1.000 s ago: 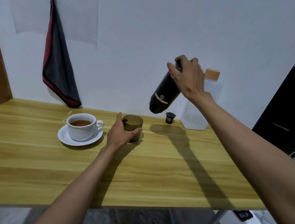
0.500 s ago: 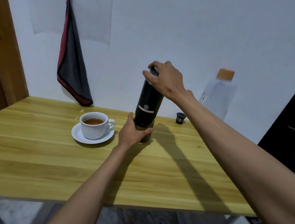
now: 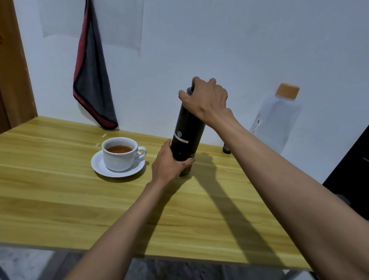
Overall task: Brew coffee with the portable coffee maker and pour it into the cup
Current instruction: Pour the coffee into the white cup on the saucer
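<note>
The black portable coffee maker stands upright on the wooden table, seated on its dark translucent bottom cup. My left hand grips that bottom cup and the joint above it. My right hand grips the top of the coffee maker from above. To the left, a white cup with brown coffee in it sits on a white saucer.
A clear water bottle with an orange cap stands at the back right against the wall. A small black capsule holder sits behind my right forearm. A grey and red towel hangs on the wall.
My right hand swung the tilted coffee maker upright and set it down onto the bottom cup that my left hand holds. The view shifted, so everything appears further right.
</note>
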